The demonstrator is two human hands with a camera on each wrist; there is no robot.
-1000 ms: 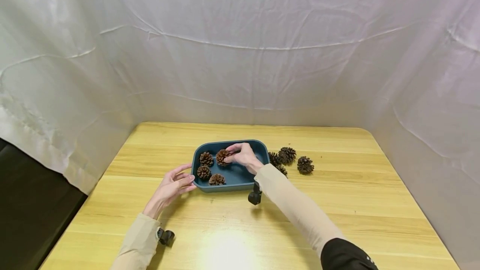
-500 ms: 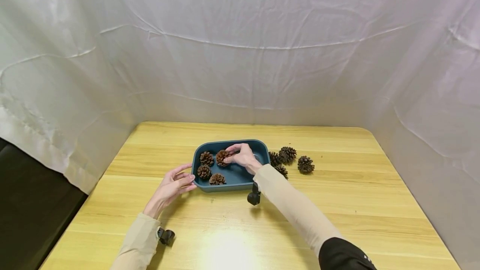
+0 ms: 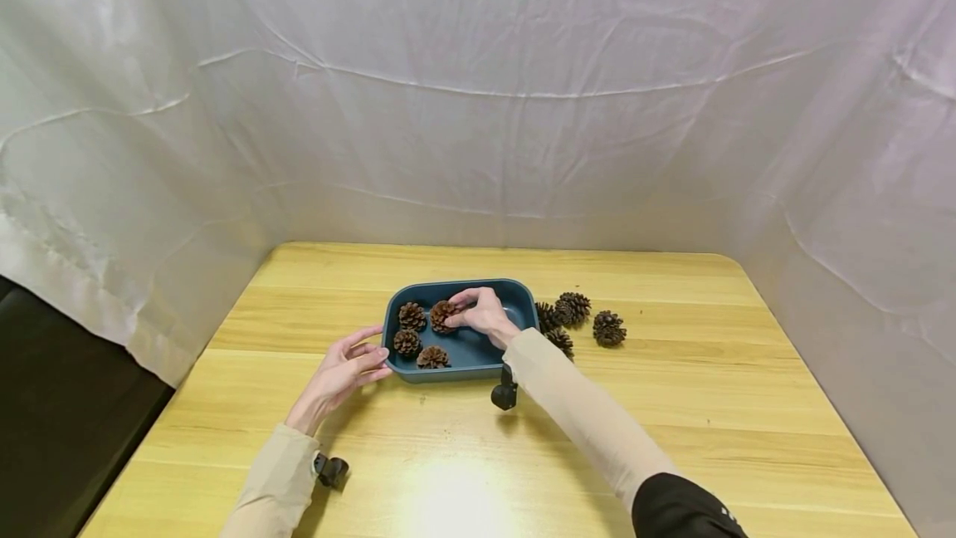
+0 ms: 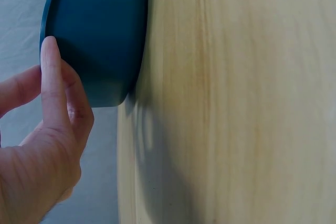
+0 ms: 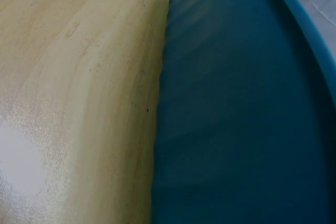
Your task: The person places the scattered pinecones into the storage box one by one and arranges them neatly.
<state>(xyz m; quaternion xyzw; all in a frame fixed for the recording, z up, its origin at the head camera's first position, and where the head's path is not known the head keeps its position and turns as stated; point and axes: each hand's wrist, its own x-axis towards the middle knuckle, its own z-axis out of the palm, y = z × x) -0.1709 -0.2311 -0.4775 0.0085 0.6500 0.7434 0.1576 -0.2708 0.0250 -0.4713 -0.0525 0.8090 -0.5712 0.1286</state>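
A dark blue rectangular container (image 3: 470,373) with rounded corners stands on the table. My right hand (image 3: 487,315) reaches inside it and pinches a brown pine cone (image 3: 439,316) between thumb and fingers. Three more pine cones (image 3: 407,343) lie along the left and front of its floor. At the container's left end, my left hand (image 3: 334,380) holds the corner, thumb on the rim and fingers bent against the outside. The left wrist view shows those fingers (image 4: 51,87) close up at the wall. In the right wrist view, only the container's outer side (image 5: 231,108) and table show; the hand is hidden.
Several darker pine cones (image 3: 573,309) lie on the wooden table (image 3: 709,388) just right of the container, one (image 3: 608,329) set apart from the others. Pale cloth (image 3: 493,148) hangs behind and at both sides. A black surface (image 3: 67,405) lies beyond the left edge.
Hardly anything differs. The right forearm has shifted very slightly to the left and down, while the hand stays at the same pine cone; the left hand keeps its place.
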